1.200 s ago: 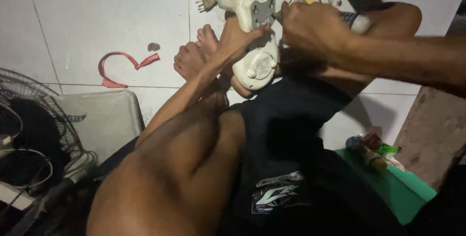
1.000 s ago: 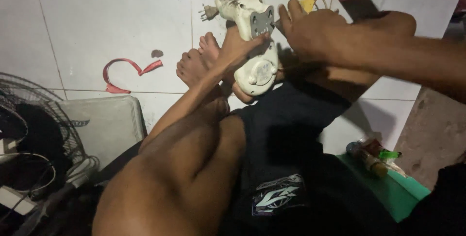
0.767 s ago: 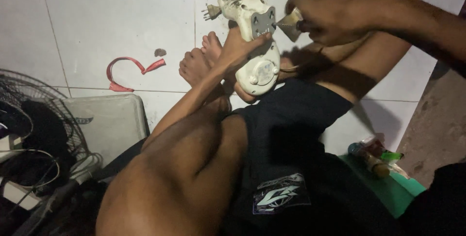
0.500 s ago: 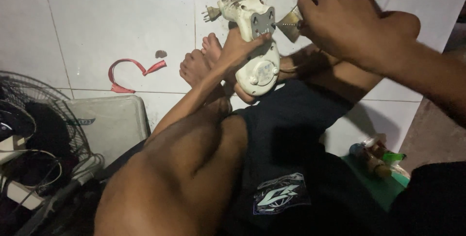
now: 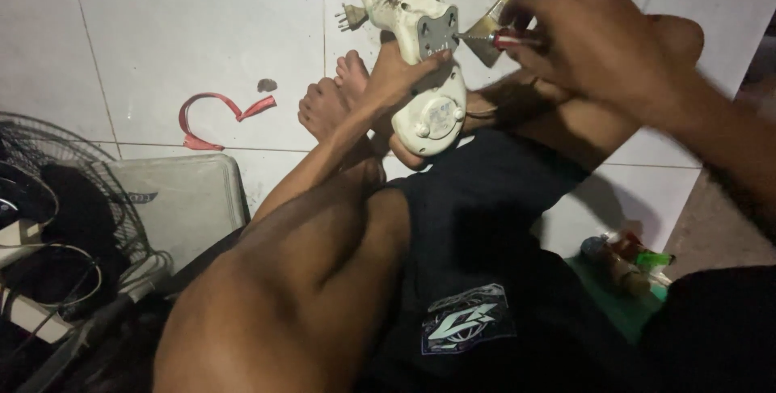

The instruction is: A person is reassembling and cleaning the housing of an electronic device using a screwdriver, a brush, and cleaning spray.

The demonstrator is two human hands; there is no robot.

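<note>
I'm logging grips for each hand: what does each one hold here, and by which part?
The left hand grips the white fan motor housing around its middle. The right hand holds a screwdriver by its red handle, tip against the housing.

2 hands (image 5: 404, 78) (image 5: 598, 45), 1 fan housing (image 5: 428, 78), 1 screwdriver (image 5: 493, 39), 1 red ribbon (image 5: 214, 114).

Fan grille (image 5: 56, 199) lies left of the housing (image 5: 424, 78).
</note>
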